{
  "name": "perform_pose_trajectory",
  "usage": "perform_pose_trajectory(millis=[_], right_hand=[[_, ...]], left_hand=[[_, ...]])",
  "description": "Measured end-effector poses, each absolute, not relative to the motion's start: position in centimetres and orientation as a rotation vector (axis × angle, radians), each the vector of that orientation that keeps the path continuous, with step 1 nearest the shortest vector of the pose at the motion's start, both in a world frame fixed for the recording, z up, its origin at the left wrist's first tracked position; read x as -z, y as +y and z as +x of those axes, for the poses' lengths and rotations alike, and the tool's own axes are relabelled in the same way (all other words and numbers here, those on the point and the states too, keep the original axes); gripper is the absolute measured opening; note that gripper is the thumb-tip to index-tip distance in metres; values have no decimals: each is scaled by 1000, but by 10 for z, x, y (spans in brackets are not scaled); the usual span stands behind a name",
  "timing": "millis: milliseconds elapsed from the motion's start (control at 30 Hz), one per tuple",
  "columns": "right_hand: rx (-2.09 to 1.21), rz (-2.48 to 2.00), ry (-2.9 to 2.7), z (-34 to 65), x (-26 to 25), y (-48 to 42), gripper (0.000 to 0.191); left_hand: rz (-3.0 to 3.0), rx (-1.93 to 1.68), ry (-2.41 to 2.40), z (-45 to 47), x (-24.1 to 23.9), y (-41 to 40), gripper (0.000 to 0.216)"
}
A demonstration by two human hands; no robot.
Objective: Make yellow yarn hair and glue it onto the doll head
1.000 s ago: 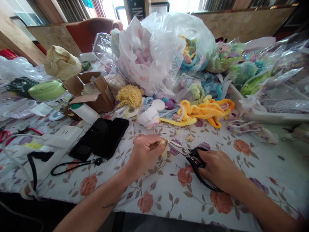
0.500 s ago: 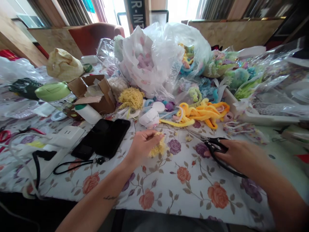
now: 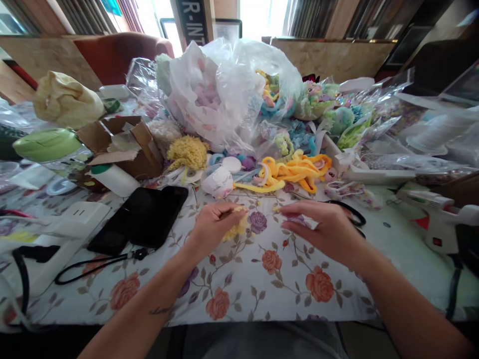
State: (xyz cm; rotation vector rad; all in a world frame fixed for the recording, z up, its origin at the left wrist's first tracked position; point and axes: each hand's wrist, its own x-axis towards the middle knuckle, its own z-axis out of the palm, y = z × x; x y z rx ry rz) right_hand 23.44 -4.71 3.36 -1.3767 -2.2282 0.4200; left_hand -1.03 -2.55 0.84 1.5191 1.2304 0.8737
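Between the thumb and fingers of my left hand (image 3: 217, 222) is a small tuft of pale yellow curly yarn (image 3: 236, 230), partly hidden by the fingers. My right hand (image 3: 324, 224) is empty, thumb and fingers apart, just right of the tuft. Behind the right hand lie black-handled scissors (image 3: 354, 212) on the cloth, mostly covered by the hand. Beyond both hands rest a bundle of orange-yellow plush strips (image 3: 299, 172), a white wrapped roll (image 3: 217, 182) and a larger ball of yellow curly yarn (image 3: 187, 153).
Two black phones (image 3: 140, 219) and a white power strip (image 3: 75, 224) lie to the left. A cardboard box (image 3: 127, 144) and a large plastic bag (image 3: 232, 94) stand behind. At right are a hot glue gun (image 3: 436, 219) and a white tray (image 3: 381, 175). Floral cloth (image 3: 247, 299) covers the table.
My right hand has let go of the scissors and moved left toward the yarn tuft. My left hand still pinches the tuft. The view has turned slightly right, bringing the glue gun into sight.
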Motion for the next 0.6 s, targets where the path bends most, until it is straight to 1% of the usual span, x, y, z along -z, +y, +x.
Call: perform_pose_trajectory(millis=[67,167,200,300,367,467,600], right_hand=[[-541,-1195,-2201,205,-33,-41,23],[-638,-1098,-2131,177,-22,-28,28],[-698,-1064,-2094,173,-16,-23,27],[-799,-985,-1891,167,0,-17,15],[-826,-982,-1791,167,5,-18,12],[-819,-1019,-1774,167,4,-22,14],[-703,-1099,-1778,173,-3,-19,13]], left_hand=[[1560,-863,1220,-10,-8,-26,25],[1582,-856,1191,-10,-8,-26,24],[1588,-852,1179,-11,-8,-26,24],[1594,-840,1162,-12,-8,-26,25],[1611,-843,1168,-13,-8,-26,26],[1657,-835,1191,-13,-9,-26,29],[1564,-834,1220,-13,-10,-24,29]])
